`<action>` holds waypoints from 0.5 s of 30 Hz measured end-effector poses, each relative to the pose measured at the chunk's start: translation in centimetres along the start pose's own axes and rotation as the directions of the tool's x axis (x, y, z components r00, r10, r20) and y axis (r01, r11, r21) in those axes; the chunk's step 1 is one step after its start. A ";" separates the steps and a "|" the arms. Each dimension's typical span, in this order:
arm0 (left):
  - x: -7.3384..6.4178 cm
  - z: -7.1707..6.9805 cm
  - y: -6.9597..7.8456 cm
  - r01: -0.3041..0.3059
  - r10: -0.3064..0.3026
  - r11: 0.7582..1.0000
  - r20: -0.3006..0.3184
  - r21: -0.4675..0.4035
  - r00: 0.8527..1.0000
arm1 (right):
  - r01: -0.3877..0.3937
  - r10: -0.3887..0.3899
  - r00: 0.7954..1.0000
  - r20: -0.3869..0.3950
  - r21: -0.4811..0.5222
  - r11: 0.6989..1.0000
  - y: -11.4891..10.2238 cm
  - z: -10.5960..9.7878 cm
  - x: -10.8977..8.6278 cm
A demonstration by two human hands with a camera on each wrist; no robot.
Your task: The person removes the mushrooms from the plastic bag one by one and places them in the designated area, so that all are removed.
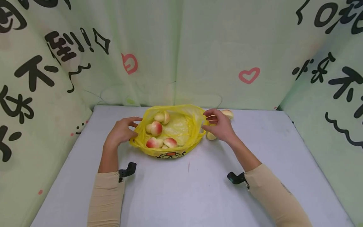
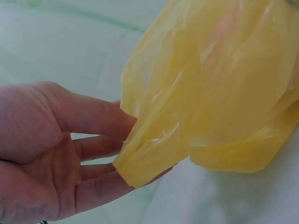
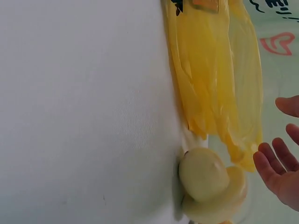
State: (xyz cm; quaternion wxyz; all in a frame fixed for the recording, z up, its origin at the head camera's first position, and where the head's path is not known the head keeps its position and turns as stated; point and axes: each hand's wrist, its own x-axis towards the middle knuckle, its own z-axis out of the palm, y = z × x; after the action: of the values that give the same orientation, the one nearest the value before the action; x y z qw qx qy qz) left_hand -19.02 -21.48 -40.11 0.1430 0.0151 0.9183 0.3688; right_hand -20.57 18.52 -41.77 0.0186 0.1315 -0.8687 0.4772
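Left of the yellow bag (image 1: 181, 126), the left hand (image 1: 120, 130) has spread fingers, partly hidden by it; right of it, the right hand (image 1: 221, 127), fingers apart, is just alongside.

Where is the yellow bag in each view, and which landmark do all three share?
Head: yellow bag near centre, between left hand and right hand.
Left wrist: yellow bag across the upper right.
Right wrist: yellow bag at the top, right of centre.
Shared landmark: green curtain, behind the bag in all three.
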 end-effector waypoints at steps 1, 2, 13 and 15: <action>0.0 0.0 0.0 0.001 -0.001 1.000 0.000 -0.001 1.000 | 0.004 -0.004 1.000 0.007 0.007 1.000 -0.1 0.3 0.1; 0.0 0.1 0.0 0.002 -0.002 1.000 -0.001 0.000 1.000 | 0.007 -0.007 1.000 0.015 0.015 1.000 -0.3 0.6 0.2; 0.1 0.1 -0.1 0.004 -0.004 1.000 0.000 0.000 1.000 | 0.038 -0.049 0.991 0.121 0.096 0.995 -1.9 3.6 1.0; 0.1 0.0 -0.1 0.005 -0.005 1.000 -0.001 0.001 1.000 | 0.055 -0.070 0.985 0.158 0.100 0.993 -2.2 4.3 1.1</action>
State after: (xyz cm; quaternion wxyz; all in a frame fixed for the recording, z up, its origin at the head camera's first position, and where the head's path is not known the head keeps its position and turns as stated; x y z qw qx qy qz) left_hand -19.09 -21.54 -40.25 0.1436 0.0127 0.9185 0.3682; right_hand -20.71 13.52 -42.10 -0.0432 0.1978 -0.8390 0.5051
